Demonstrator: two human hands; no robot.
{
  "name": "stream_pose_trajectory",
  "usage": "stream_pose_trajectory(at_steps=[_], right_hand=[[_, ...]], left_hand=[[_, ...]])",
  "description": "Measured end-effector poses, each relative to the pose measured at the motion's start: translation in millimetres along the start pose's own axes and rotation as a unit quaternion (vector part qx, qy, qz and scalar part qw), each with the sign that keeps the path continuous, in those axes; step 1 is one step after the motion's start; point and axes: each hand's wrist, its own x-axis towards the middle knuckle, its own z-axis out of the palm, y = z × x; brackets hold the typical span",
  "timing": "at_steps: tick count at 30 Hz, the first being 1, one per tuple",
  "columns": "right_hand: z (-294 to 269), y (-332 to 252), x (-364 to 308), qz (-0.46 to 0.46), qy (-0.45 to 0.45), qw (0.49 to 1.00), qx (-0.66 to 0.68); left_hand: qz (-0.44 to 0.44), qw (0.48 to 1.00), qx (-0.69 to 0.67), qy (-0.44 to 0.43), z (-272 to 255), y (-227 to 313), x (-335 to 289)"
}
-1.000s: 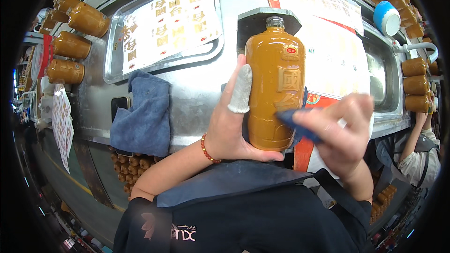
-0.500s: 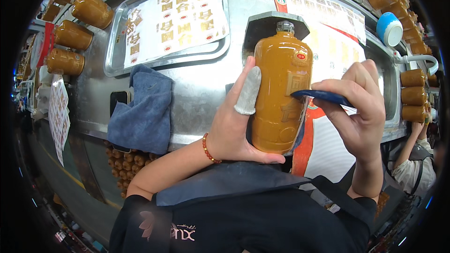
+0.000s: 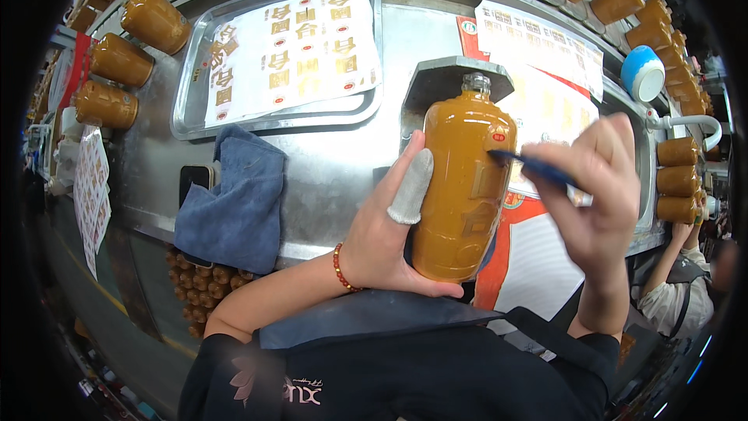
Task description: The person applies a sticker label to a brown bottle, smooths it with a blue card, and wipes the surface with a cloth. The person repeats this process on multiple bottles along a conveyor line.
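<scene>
My left hand [image 3: 382, 245] wraps round the left side and base of an amber-brown glass bottle [image 3: 460, 210], with a grey fabric finger sleeve [image 3: 411, 191] on one finger. The bottle leans back with its neck away from me, in front of a dark angular metal rest [image 3: 432, 78]. Raised characters and a small red oval emblem [image 3: 498, 138] mark its face. Pinched in my right hand [image 3: 596, 195] is a slim dark blue pointed tool [image 3: 545, 169]; its exact kind is unclear. The tip is at the bottle's upper right face, just below the emblem. Motion blurs my right hand.
A metal tray [image 3: 181, 109] with a sheet of gold stickers [image 3: 312, 47] lies at the back left. Nearer are a blue cloth [image 3: 234, 210] and a phone [image 3: 195, 181]. More sticker sheets [image 3: 545, 39], a blue-white bowl [image 3: 643, 74] and several brown bottles [image 3: 678, 179] stand right.
The tool's tip has moved up the bottle's face, from beside the raised character to just below the red emblem. The whole view has shifted slightly. My left hand keeps its hold.
</scene>
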Motion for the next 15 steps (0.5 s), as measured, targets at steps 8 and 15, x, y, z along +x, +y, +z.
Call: stream_pose_trajectory(at_steps=[8,15], right_hand=[[-3,-11,-6,-0.083,-0.041,0.995,-0.026],[0,-8,-11,-0.077,-0.008,0.996,-0.052]], left_hand=[[-0.010,1.000,-0.005,-0.001,-1,2,0],[-0.013,1.000,-0.010,-0.005,0,1,-2]])
